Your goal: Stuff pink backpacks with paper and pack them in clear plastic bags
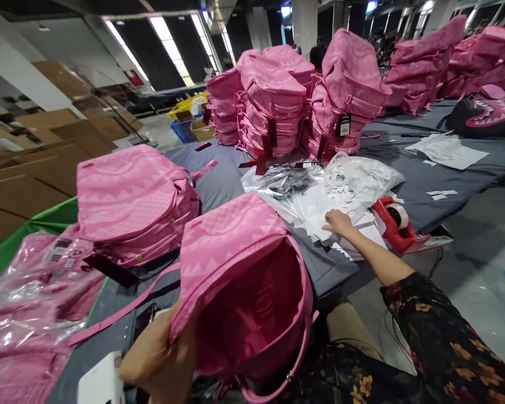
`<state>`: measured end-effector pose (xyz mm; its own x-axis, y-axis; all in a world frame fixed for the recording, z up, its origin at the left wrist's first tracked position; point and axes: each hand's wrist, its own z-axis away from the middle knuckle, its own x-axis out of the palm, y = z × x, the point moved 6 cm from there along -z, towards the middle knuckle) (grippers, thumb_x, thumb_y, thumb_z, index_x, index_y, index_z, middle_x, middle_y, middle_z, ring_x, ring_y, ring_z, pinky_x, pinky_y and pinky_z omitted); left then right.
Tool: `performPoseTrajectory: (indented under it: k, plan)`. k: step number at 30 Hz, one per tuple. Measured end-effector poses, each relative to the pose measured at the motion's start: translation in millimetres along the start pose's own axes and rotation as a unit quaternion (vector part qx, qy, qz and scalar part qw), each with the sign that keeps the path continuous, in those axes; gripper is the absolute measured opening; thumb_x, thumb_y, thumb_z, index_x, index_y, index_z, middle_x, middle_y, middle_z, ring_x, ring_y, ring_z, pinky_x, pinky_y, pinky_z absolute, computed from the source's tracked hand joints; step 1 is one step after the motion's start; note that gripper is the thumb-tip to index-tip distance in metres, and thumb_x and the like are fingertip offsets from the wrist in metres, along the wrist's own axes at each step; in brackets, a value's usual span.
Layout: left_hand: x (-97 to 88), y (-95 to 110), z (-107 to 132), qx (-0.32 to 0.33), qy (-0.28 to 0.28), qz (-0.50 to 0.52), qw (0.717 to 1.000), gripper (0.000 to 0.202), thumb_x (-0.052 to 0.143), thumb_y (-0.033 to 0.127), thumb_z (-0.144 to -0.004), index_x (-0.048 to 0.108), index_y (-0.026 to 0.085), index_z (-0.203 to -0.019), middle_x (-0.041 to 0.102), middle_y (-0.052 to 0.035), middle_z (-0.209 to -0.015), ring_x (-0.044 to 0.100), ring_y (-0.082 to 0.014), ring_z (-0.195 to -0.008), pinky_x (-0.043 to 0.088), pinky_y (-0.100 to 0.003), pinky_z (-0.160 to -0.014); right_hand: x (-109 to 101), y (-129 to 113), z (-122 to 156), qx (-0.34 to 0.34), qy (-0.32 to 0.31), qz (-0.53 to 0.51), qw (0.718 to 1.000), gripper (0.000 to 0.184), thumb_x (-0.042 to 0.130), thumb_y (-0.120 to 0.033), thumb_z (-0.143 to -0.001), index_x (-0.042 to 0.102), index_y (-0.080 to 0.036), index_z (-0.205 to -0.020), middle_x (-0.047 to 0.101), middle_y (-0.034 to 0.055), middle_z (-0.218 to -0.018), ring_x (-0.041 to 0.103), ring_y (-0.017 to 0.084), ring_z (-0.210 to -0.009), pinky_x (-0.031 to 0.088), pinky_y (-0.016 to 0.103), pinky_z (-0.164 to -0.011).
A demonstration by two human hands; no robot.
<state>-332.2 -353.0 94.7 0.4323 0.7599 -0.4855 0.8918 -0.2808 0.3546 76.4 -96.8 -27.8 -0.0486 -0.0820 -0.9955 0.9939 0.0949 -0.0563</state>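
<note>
A pink backpack [235,241] with a pale printed pattern gapes in front of me, its dark pink inside showing. My left hand [160,353] is closed around the left edge of its opening. Over loose white paper sheets [315,210] to the right, my right hand [340,223] has bent fingers gripping at the paper. A clear plastic bag [362,177] full of small white pieces lies just beyond that hand. Right of the hand is a red tape dispenser [399,224] with a white roll. Another pink backpack [130,196] lies closed behind the left hand, a dark tag hanging from it.
Stacks of pink backpacks [273,101] stand along the far side of the grey-covered table [387,151]. Plastic-wrapped pink goods [37,303] fill a green-edged container at left. A white device [101,381] lies near the left hand. Cardboard boxes [29,191] stand behind.
</note>
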Motion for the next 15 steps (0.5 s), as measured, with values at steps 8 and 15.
performPoseTrajectory:
  k: [8,15]
  plan:
    - [4.6,25,39,0.132,-0.043,-0.035,0.990,0.019,0.057,0.028,-0.100,0.071,0.016,-0.103,0.077,-0.0086,-0.086,0.072,-0.0187,-0.078,0.049,-0.027,-0.076,2,-16,-9,-0.064,-0.019,0.013,0.998,0.029,0.050,-0.014,-0.094,0.074,-0.018,-0.111,0.072,0.0141,-0.118,0.068,0.024,-0.106,0.046,0.028,-0.080]
    - [7.3,33,37,0.127,-0.052,-0.019,0.990,0.022,0.053,0.031,-0.100,0.069,0.016,-0.108,0.077,-0.0099,-0.091,0.071,-0.0212,-0.081,0.049,-0.029,-0.077,4,-21,32,-0.145,0.004,-0.007,0.989,0.066,0.071,-0.031,-0.081,0.054,-0.016,-0.144,0.060,0.0158,-0.141,0.058,0.029,-0.124,0.045,0.036,-0.100]
